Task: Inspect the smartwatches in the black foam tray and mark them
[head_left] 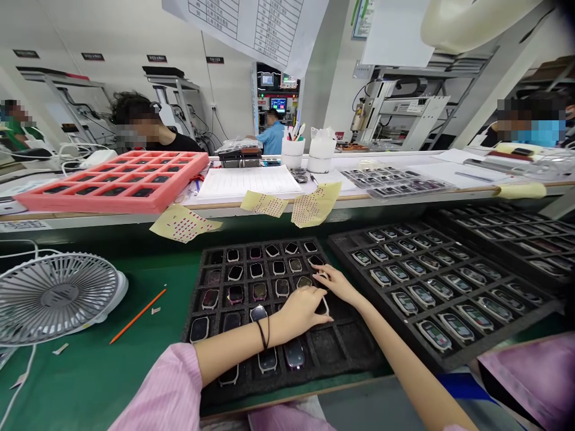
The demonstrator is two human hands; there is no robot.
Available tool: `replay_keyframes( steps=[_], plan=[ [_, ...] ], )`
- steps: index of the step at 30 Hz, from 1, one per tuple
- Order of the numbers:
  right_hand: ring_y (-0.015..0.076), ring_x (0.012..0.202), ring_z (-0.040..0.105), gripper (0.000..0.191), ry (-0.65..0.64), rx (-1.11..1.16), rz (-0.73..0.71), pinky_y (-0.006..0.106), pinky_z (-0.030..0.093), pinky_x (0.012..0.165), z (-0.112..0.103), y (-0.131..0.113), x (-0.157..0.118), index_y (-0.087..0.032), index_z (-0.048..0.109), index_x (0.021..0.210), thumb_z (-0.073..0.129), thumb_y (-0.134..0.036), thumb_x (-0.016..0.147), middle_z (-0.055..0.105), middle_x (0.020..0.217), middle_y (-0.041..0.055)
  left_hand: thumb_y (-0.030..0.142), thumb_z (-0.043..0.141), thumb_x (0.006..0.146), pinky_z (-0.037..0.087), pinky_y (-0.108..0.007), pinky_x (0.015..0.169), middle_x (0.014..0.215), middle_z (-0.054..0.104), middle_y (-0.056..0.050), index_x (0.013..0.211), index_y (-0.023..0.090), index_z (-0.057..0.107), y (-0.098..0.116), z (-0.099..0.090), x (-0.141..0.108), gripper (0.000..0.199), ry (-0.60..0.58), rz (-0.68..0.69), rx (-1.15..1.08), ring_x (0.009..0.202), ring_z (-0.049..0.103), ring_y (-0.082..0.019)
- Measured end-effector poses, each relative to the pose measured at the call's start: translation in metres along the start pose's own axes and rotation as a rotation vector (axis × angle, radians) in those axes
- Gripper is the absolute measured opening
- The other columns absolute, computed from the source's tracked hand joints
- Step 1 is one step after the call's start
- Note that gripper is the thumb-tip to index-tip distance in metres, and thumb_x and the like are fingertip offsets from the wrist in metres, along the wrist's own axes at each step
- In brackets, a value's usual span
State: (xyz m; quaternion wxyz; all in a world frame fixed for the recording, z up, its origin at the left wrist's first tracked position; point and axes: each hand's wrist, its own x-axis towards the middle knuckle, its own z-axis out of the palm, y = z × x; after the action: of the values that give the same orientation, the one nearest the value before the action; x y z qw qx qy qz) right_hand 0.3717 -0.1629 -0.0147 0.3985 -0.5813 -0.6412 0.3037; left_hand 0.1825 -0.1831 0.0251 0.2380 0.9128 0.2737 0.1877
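Note:
A black foam tray (335, 350) with square compartments lies before me, holding several square watch cases with dark faces, such as one watch case (200, 329). My left hand (303, 308) reaches across it, thumb and fingers closed about the edge of a silver-rimmed watch case (325, 306) at the tray's right side. Just beyond, my right hand (338, 284) has its fingertips drawn together over the right column, beside a dark-faced watch case (315, 261). A pale bit shows at those fingertips, too small to name.
To the right, another foam tray (350, 240) holds rows of watch cases. A fan (58, 296) and an orange stick (138, 316) lie left on the green mat. Above, the shelf carries a pink foam tray (101, 202), paper sheets (249, 179) and white cups (291, 154). Other people sit beyond.

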Motion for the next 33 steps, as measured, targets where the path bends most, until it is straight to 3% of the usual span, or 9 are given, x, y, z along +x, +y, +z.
replay_keyframes(
  steps=[6, 12, 15, 18, 20, 22, 25, 28, 33],
  plan=[
    [0.0272, 0.092, 0.065, 0.032, -0.008, -0.102, -0.017, 0.041, 0.046, 0.087, -0.019, -0.002, 0.001, -0.019, 0.074, 0.096, 0.052, -0.038, 0.084, 0.072, 0.095, 0.0093, 0.041, 0.071, 0.076, 0.043, -0.045, 0.092, 0.101, 0.069, -0.018, 0.101, 0.011, 0.062, 0.013, 0.031, 0.028, 0.039, -0.058, 0.088, 0.117, 0.102, 0.062, -0.035],
    [0.0275, 0.097, 0.066, 0.029, -0.047, -0.144, -0.063, 0.041, 0.047, 0.090, -0.029, -0.014, -0.004, -0.023, 0.075, 0.090, 0.052, -0.038, 0.084, 0.074, 0.098, 0.0069, 0.039, 0.052, 0.091, 0.022, -0.044, 0.114, 0.142, 0.045, -0.019, 0.134, 0.010, 0.045, 0.016, 0.045, 0.012, 0.053, -0.069, 0.115, 0.043, 0.137, 0.035, -0.030],
    [0.0291, 0.098, 0.066, 0.028, -0.048, -0.167, -0.065, 0.044, 0.046, 0.092, -0.020, -0.012, -0.010, -0.023, 0.076, 0.088, 0.053, -0.037, 0.084, 0.075, 0.098, 0.0077, 0.043, 0.053, 0.089, 0.031, -0.037, 0.111, 0.130, 0.059, -0.014, 0.121, 0.019, 0.060, 0.018, 0.014, -0.002, 0.041, -0.145, 0.148, 0.053, 0.126, 0.050, -0.027],
    [0.0311, 0.105, 0.063, 0.029, -0.059, -0.185, -0.066, 0.048, 0.043, 0.098, -0.015, -0.007, -0.018, -0.022, 0.075, 0.092, 0.053, -0.037, 0.084, 0.073, 0.103, 0.0085, 0.038, 0.047, 0.092, 0.027, -0.036, 0.114, 0.124, 0.063, -0.010, 0.117, 0.021, 0.062, 0.002, -0.038, -0.027, 0.033, -0.073, 0.057, 0.110, 0.119, 0.055, -0.024],
    [0.0311, 0.107, 0.061, 0.028, -0.064, -0.222, -0.089, 0.049, 0.043, 0.099, -0.015, -0.005, -0.020, -0.023, 0.075, 0.095, 0.053, -0.037, 0.085, 0.072, 0.104, 0.0082, 0.028, 0.037, 0.094, 0.023, -0.041, 0.114, 0.128, 0.060, -0.008, 0.119, 0.020, 0.059, -0.024, -0.076, -0.056, 0.034, 0.016, -0.088, 0.185, 0.123, 0.050, -0.025],
    [0.0309, 0.103, 0.061, 0.028, -0.035, -0.315, -0.158, 0.050, 0.045, 0.095, -0.014, -0.009, -0.017, -0.024, 0.074, 0.096, 0.051, -0.036, 0.085, 0.070, 0.101, 0.0095, 0.021, 0.035, 0.091, 0.038, -0.038, 0.104, 0.122, 0.063, -0.004, 0.106, 0.023, 0.062, -0.058, -0.110, -0.096, 0.032, 0.111, -0.335, 0.298, 0.115, 0.056, -0.023],
    [0.0294, 0.094, 0.059, 0.031, 0.018, -0.473, -0.313, 0.048, 0.048, 0.087, 0.000, -0.035, 0.002, -0.022, 0.072, 0.102, 0.045, -0.032, 0.089, 0.064, 0.096, 0.0118, 0.012, 0.033, 0.083, 0.043, -0.048, 0.093, 0.110, 0.064, -0.015, 0.089, 0.015, 0.063, -0.107, -0.147, -0.164, 0.030, 0.217, -0.603, 0.424, 0.105, 0.058, -0.033],
    [0.0257, 0.091, 0.058, 0.032, -0.071, -0.564, -0.434, 0.043, 0.046, 0.086, 0.040, -0.081, 0.033, -0.021, 0.068, 0.108, 0.040, -0.027, 0.093, 0.062, 0.094, 0.0102, 0.013, 0.037, 0.083, 0.046, -0.043, 0.088, 0.107, 0.063, -0.017, 0.097, 0.012, 0.060, -0.138, -0.162, -0.219, 0.027, 0.241, -0.895, 0.568, 0.102, 0.058, -0.032],
    [0.0258, 0.105, 0.055, 0.027, -0.242, -0.742, -0.421, 0.038, 0.039, 0.090, 0.147, -0.145, 0.087, -0.017, 0.065, 0.108, 0.045, -0.026, 0.093, 0.062, 0.107, 0.0119, 0.018, 0.039, 0.089, 0.048, -0.036, 0.082, 0.113, 0.059, -0.016, 0.112, 0.010, 0.054, -0.155, -0.157, -0.250, 0.028, 0.193, -0.996, 0.695, 0.106, 0.056, -0.029]
  ],
)
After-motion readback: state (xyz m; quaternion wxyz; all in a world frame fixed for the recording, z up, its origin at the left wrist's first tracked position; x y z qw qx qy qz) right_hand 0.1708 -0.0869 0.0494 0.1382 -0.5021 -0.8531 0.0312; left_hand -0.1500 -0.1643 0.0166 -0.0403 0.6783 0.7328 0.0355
